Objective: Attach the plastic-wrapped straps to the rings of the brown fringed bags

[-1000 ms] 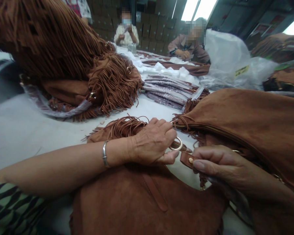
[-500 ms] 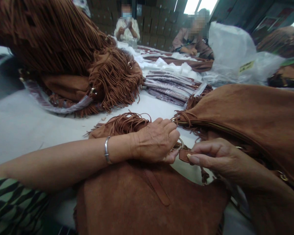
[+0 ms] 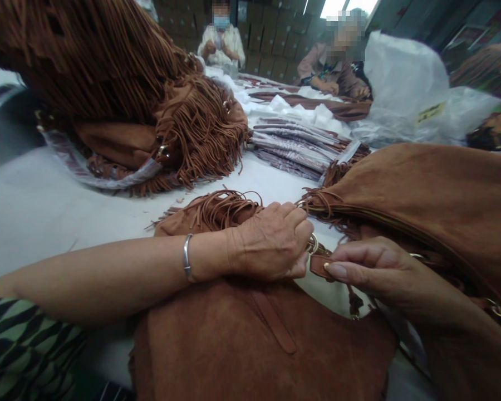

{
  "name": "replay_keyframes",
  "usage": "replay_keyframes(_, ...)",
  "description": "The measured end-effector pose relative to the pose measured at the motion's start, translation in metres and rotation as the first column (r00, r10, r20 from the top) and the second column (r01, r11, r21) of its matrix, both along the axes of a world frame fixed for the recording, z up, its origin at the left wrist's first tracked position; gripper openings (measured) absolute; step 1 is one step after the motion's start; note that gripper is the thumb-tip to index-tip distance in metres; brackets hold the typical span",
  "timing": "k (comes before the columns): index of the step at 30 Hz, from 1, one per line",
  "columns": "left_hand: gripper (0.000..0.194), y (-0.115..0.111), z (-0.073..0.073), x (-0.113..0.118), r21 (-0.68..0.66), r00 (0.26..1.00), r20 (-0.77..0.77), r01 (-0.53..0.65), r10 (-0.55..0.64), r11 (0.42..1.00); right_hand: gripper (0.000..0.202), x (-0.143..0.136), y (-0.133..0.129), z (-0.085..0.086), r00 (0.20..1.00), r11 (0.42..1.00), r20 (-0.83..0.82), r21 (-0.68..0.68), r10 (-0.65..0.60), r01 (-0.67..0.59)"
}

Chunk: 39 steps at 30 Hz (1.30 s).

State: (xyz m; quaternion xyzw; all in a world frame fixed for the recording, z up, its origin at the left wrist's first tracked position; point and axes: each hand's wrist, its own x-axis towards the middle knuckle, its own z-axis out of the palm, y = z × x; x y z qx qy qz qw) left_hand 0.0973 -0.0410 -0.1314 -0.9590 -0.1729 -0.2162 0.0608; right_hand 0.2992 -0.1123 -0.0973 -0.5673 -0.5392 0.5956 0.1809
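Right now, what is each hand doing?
Left hand: closed on the metal ring.
Right hand: pinching the strap tab.

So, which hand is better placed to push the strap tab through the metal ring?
Probably the right. The right hand already pinches the strap tab at its fingertips, its end just beside the metal ring. The left hand is closed on the ring and steadies it above the brown bag.

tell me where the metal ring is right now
In the head view the metal ring sits just right of centre, pinched at the left hand fingertips, directly above the strap tab the right hand holds.
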Motion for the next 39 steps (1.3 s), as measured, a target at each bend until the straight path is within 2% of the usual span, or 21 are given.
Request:
replay_keyframes(4,0.025,0.002,-0.002,0.001,-0.040,1.000,-0.012,0.023,-0.024,0.999,0.036,-0.001,0.000,0.000,1.000,1.000,0.007,-0.008,-0.007,0.007)
replay_keyframes(10,0.027,0.005,-0.007,0.001,-0.005,0.999,0.025,0.043,-0.043,0.999,0.036,0.000,0.000,-0.004,1.000,0.999,0.011,-0.028,0.017,-0.017)
replay_keyframes(15,0.024,0.007,-0.005,0.001,-0.010,0.998,-0.007,0.061,-0.061,0.998,0.038,-0.001,0.001,-0.006,1.000,0.999,0.003,-0.041,0.021,-0.021)
replay_keyframes(24,0.023,0.009,-0.001,-0.002,-0.073,0.995,-0.026,0.096,-0.098,0.993,0.035,-0.002,0.003,-0.007,0.995,0.993,-0.032,-0.074,-0.090,0.087)
replay_keyframes(28,0.021,0.012,0.001,-0.004,-0.116,0.991,-0.035,0.128,-0.133,0.985,0.038,-0.007,0.002,-0.007,0.990,0.990,-0.023,-0.048,-0.136,0.135)
replay_keyframes(31,0.022,0.015,0.001,-0.004,-0.133,0.991,-0.007,0.129,-0.131,0.983,0.040,-0.013,0.000,-0.007,0.977,0.977,-0.029,-0.044,-0.210,0.209)
replay_keyframes(34,0.025,0.018,0.001,-0.005,-0.132,0.991,0.020,0.133,-0.132,0.982,0.037,-0.019,-0.001,-0.007,0.950,0.955,-0.098,-0.038,-0.296,0.294)
replay_keyframes(39,0.024,0.022,0.004,-0.006,-0.112,0.992,-0.005,0.127,-0.128,0.986,0.029,-0.025,-0.001,-0.006,0.928,0.945,-0.186,-0.005,-0.323,0.328)
